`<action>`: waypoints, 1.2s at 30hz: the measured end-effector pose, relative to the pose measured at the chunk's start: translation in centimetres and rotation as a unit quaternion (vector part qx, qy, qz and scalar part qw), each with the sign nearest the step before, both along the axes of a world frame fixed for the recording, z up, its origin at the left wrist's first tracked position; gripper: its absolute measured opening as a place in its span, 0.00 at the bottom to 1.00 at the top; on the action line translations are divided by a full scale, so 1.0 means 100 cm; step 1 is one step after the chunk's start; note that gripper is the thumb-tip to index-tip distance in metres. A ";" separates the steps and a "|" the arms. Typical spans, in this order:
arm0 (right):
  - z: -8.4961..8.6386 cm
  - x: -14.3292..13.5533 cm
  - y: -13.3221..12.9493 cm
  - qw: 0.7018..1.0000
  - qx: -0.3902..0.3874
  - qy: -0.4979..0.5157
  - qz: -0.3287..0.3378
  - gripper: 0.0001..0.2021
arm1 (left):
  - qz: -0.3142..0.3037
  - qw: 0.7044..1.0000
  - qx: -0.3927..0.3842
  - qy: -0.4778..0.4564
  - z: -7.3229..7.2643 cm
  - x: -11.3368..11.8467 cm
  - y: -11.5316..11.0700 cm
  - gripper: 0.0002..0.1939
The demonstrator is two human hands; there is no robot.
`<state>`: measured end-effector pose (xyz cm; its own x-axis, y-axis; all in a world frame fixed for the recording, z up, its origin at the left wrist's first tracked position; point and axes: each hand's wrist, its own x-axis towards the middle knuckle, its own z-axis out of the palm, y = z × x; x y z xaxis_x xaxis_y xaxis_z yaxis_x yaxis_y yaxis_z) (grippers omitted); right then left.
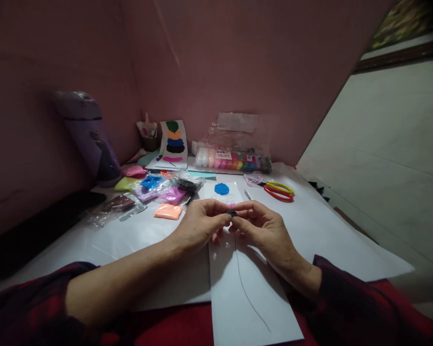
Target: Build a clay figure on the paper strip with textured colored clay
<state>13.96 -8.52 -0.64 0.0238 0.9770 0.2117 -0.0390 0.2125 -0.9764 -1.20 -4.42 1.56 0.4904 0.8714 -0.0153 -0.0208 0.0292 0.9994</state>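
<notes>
A small lump of black modelling clay (232, 212) is pinched between the fingertips of both hands. My left hand (206, 218) grips it from the left, thumb and forefinger together. From the right, my right hand (261, 225) presses it with thumb and fingers. Below them lies a long white paper strip (248, 298) with a thin curved dark line on it. At its far end sit a round blue clay patch (222, 189) and some pencil marks. A bit of pink shows just behind my fingers, which hide part of the strip.
Several clay packets, including an orange one (168, 211), lie to the left. Red and yellow scissors (279, 191) rest at the right. Behind are a sample card with coloured clay patches (175, 142), a clay pack (233, 159), a pen cup (148, 137) and a purple container (92, 139).
</notes>
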 end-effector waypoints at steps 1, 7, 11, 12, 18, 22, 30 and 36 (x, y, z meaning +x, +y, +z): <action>0.000 0.000 0.000 1.000 -0.002 -0.001 0.001 0.11 | 0.001 1.000 0.000 0.007 0.000 0.000 0.000 0.06; 0.002 0.001 0.000 1.000 0.012 -0.019 -0.020 0.08 | -0.014 1.000 0.007 0.003 0.000 0.000 0.000 0.06; 0.002 0.001 0.000 0.999 0.023 -0.022 -0.022 0.07 | -0.029 0.999 -0.003 -0.039 -0.003 -0.001 0.001 0.09; 0.003 0.001 0.000 0.999 0.026 -0.024 -0.021 0.07 | -0.034 0.999 -0.004 -0.043 -0.003 -0.002 0.001 0.09; 0.005 0.000 -0.002 0.999 0.028 -0.035 -0.027 0.07 | -0.037 0.999 -0.015 -0.035 -0.001 -0.002 0.001 0.11; 0.005 -0.001 -0.003 0.998 0.019 -0.026 -0.047 0.07 | -0.018 0.999 -0.024 -0.037 0.002 0.000 0.000 0.09; 0.003 0.001 0.001 0.993 -0.001 0.019 -0.113 0.07 | 0.040 0.998 -0.027 -0.048 0.001 0.000 -0.001 0.08; 0.003 0.001 0.001 0.994 -0.048 0.023 -0.096 0.11 | 0.016 0.997 -0.050 -0.060 -0.001 -0.001 -0.001 0.08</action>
<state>14.07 -8.41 -0.33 0.2200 0.9690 0.1125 -0.0507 0.1265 -0.9907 -1.33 -4.55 1.49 0.4660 0.8836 -0.0462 -0.1417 0.1261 0.9818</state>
